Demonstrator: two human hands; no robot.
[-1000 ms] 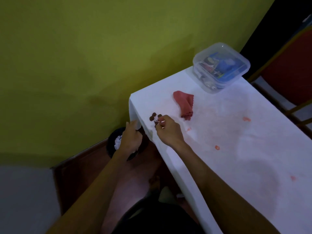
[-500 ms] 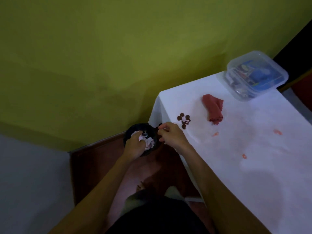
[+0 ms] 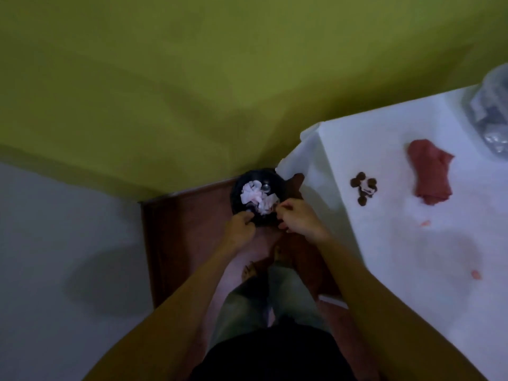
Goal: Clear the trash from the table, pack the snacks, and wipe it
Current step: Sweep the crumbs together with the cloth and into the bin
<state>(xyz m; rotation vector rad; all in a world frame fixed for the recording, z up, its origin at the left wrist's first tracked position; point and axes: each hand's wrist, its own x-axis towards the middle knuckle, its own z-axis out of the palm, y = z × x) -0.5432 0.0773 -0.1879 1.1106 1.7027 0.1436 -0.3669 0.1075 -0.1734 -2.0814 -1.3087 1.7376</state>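
Note:
A black round trash bin [image 3: 257, 178] stands on the floor by the table corner, with crumpled white paper [image 3: 254, 196] inside. My left hand [image 3: 239, 229] curls on the bin's near rim. My right hand [image 3: 298, 220] hovers over the bin's right edge with its fingertips pinched together; what they pinch is too blurred to make out. On the white-covered table [image 3: 412, 257] lie several small brown round pieces around a white scrap [image 3: 363, 188], a crumpled red cloth [image 3: 430, 174] and pink stains [image 3: 425, 223].
A clear plastic box [image 3: 492, 119] of packed snacks sits at the table's far right, cut off by the frame. A yellow-green wall runs behind. The bin rests on reddish-brown floor; my legs and feet [image 3: 264, 270] are below the hands.
My right hand left the table edge and came over the bin. My left hand drew back from the paper to the bin's near rim. The view swung left and down.

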